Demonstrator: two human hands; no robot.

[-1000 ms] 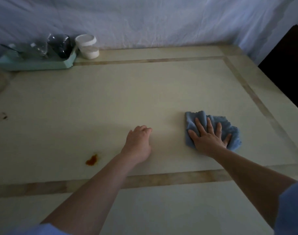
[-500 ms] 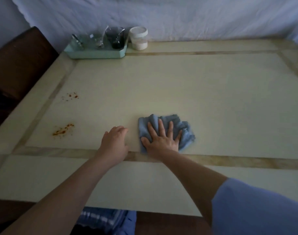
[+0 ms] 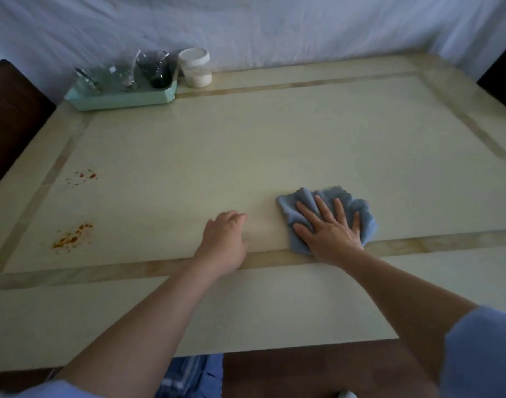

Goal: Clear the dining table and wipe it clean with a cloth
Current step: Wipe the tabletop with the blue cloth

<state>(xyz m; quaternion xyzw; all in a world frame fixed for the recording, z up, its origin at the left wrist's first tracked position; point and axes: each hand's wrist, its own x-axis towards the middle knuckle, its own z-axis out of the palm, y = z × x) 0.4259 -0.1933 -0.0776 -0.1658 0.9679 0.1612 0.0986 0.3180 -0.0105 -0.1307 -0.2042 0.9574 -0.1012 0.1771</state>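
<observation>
A crumpled blue cloth (image 3: 306, 200) lies on the cream dining table (image 3: 246, 145) near its front inlay strip. My right hand (image 3: 330, 229) presses flat on the cloth with the fingers spread. My left hand (image 3: 224, 239) rests on the table just left of the cloth, fingers curled loosely, holding nothing. Two patches of orange-red spill stain the table's left side: a larger one (image 3: 72, 239) nearer the front and a smaller scatter (image 3: 85, 176) farther back.
A mint-green tray (image 3: 116, 97) with glasses and a spoon stands at the back left corner. A white-lidded jar (image 3: 194, 67) sits beside it. Dark chairs (image 3: 7, 119) flank the table at left and right. A white sheet hangs behind.
My right hand slid the cloth left across the table, toward my left hand, then back right a little. The view swung left, bringing the spills and tray into sight.
</observation>
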